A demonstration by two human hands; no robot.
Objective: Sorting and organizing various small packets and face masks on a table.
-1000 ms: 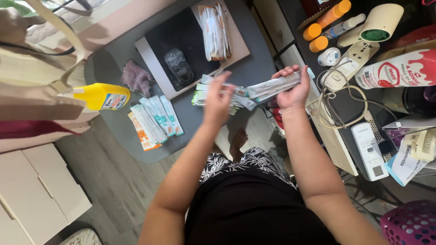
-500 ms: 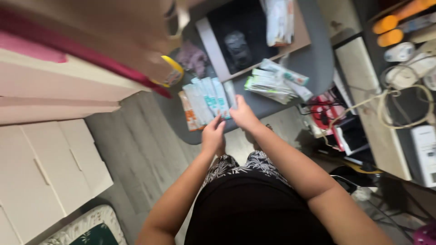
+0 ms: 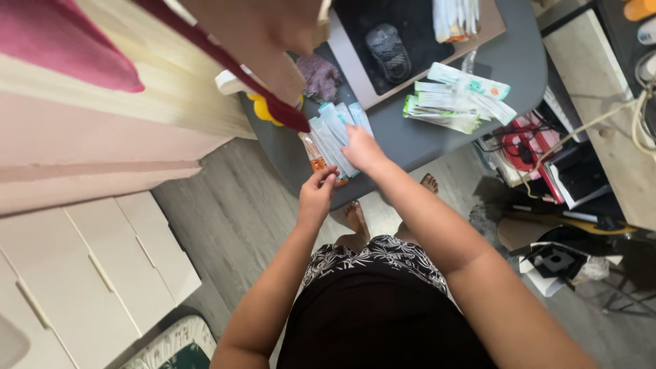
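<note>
Where both hands meet, sachets (image 3: 333, 140) under right fingers (image 3: 352, 140).

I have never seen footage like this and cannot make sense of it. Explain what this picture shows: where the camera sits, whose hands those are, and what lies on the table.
The camera sits on a person's head and looks straight down, so you see their own arms, lap and bare feet. There is no machine, only two bare hands. The right hand rests flat on a fanned row of pale blue sachets at the edge of a dark grey table. The left hand pinches the near end of that row. Further along lies a loose pile of green and white packets, and behind it a tray with a dark mesh object. A yellow bottle stands partly hidden at the left.
</note>
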